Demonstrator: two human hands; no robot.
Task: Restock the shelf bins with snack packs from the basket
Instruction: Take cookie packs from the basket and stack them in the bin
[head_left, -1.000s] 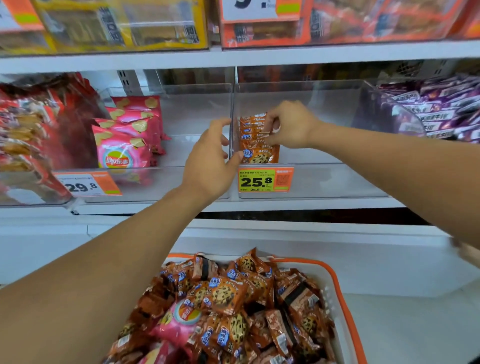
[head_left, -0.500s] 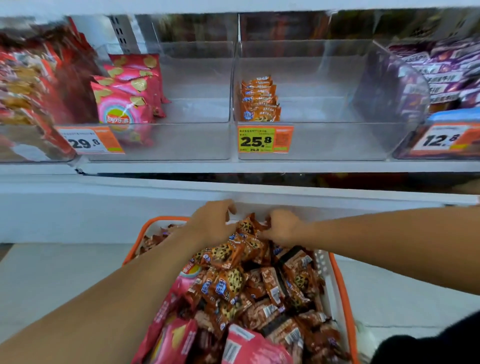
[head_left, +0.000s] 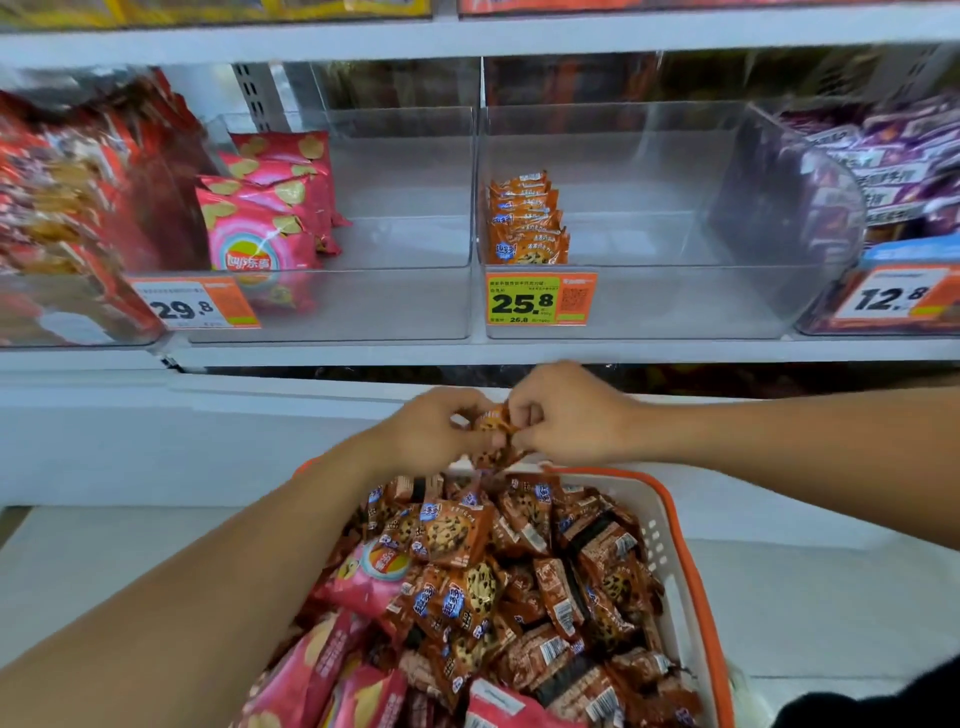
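Observation:
A white basket with an orange rim (head_left: 691, 561) stands below the shelf, heaped with orange cookie packs (head_left: 457, 540) and pink chip bags (head_left: 374, 566). Just above its far end, my left hand (head_left: 436, 431) and my right hand (head_left: 571, 415) meet and together pinch a small bunch of orange cookie packs (head_left: 493, 423). On the shelf, the clear middle bin (head_left: 675, 301) holds a short row of the same cookie packs (head_left: 527, 223) at its left side. The clear bin to its left (head_left: 395, 306) holds pink chip bags (head_left: 260, 223).
Price tags 25.8 (head_left: 540, 300) and 29.8 (head_left: 195, 306) hang on the bin fronts. A bin of red packs (head_left: 62, 208) sits at far left, purple packs (head_left: 893, 166) at far right with a 12.8 tag. A white ledge (head_left: 208, 410) runs under the shelf.
My hands left the middle bin, dropped to the basket, and have now lifted a bunch of cookie packs slightly above the heap.

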